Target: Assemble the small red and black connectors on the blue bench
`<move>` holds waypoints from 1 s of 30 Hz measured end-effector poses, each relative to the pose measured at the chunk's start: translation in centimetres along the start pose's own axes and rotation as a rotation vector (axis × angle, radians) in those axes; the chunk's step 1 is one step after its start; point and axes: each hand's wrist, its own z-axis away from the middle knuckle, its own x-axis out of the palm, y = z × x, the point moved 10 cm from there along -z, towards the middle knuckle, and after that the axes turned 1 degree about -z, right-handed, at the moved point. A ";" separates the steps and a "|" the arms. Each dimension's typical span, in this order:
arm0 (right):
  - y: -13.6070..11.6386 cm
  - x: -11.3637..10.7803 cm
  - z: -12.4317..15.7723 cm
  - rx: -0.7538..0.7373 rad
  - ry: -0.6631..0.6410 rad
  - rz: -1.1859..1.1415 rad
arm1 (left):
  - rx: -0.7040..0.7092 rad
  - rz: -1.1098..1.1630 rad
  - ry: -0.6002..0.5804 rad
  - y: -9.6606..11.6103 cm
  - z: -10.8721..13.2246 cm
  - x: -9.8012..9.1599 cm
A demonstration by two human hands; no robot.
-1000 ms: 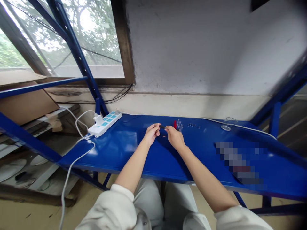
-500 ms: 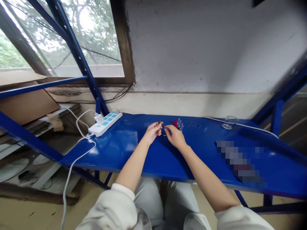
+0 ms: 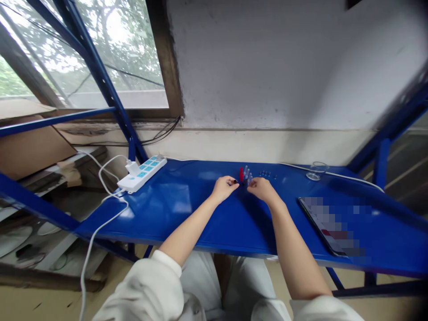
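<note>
Head view: left hand point(image 3: 224, 188) closed at the fingertips on a small dark piece point(image 3: 235, 181), too small to identify. Right hand point(image 3: 263, 189) curled, fingers partly closed, hold unclear, just beside a red piece point(image 3: 241, 174) and small clear tubes point(image 3: 247, 174) on the blue worktop point(image 3: 187, 223). Row of small dark parts point(image 3: 267, 173) right of the tubes. Toward upper left of worktop, white power strip point(image 3: 142, 174) with blue sockets, one plug inserted. Lower right, tablet point(image 3: 329, 225), screen pixelated and unreadable. Near back edge at right, glass dish point(image 3: 316, 171).

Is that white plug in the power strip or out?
In: the white plug sits flush on the power strip, with its cord looping away leftward.
</note>
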 end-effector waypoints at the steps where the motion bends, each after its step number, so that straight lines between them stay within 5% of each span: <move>1: 0.5 -0.3 -0.1 0.027 0.024 0.026 | 0.026 -0.082 -0.004 0.5 -0.2 0.6; 8: 2.5 0.2 -0.5 0.138 0.078 0.194 | 0.015 -0.373 0.050 1.3 -1.0 2.6; 15: 2.5 0.6 -0.3 0.148 0.063 0.214 | 0.120 -0.348 0.102 0.6 -0.4 3.2; 21: 2.3 0.7 0.0 0.167 0.016 0.218 | 0.253 -0.480 0.137 3.2 1.2 2.7; 25: 2.2 1.1 -0.1 0.140 -0.005 0.257 | 0.359 -0.566 0.057 4.9 2.4 3.5; 30: 2.0 1.7 -0.3 0.089 -0.023 0.271 | 0.295 -0.498 0.023 3.8 2.1 3.5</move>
